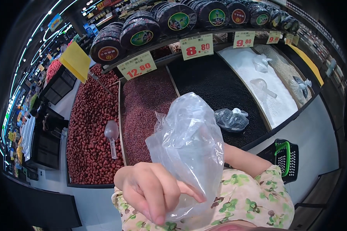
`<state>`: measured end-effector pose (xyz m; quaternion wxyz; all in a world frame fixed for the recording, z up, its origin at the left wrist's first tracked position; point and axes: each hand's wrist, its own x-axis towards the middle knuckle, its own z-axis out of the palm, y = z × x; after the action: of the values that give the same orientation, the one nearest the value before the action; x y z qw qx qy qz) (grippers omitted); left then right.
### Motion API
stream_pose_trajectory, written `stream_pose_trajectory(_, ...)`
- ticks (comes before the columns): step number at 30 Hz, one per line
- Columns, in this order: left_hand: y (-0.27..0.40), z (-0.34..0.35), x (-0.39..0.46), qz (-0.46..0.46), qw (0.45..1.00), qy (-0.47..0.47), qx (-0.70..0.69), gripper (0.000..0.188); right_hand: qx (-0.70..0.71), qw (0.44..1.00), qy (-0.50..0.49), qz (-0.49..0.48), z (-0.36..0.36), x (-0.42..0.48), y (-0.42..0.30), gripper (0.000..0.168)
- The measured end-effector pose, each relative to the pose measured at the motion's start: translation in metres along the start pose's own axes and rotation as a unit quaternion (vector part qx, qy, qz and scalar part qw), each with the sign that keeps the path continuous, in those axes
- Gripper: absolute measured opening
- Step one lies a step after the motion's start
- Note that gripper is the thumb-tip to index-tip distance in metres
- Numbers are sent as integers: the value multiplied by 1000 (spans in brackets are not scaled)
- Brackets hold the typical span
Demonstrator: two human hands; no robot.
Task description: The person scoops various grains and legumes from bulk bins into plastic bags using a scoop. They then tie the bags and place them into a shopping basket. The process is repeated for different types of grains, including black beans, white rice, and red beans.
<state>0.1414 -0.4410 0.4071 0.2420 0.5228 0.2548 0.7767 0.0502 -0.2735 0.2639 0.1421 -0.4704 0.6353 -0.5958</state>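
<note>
A clear plastic bag (190, 144) is held up close in front of my chest. My left hand (150, 187) grips its lower edge, with the thumb against the film and the other fingers curled. Behind or inside the raised part of the bag is my right hand (204, 134), seen only dimly through the plastic; its fingers cannot be made out. Beyond the bag lie small dark red beans (147, 106) and black beans (205, 75) in neighbouring compartments. A knotted plastic bag of dark beans (231, 119) rests on the black beans.
Red dates (92, 130) with a clear scoop (112, 132) fill the left compartment. To the right, white grains (248, 69) hold another scoop (263, 86) and a tied bag (261, 63). Price signs (196, 46) and wrapped dark discs (177, 20) line the back. A green-handled basket (286, 160) stands at right.
</note>
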Motion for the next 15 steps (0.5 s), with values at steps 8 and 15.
stream_pose_trajectory(8,-50,-28,-23,125,983,-3,-135,23,-85,996,10,-11,6,-10,-30,58)
stream_pose_trajectory(15,-81,-49,-65,-77,925,342,-148,24,95,995,-9,31,4,-29,-10,40)
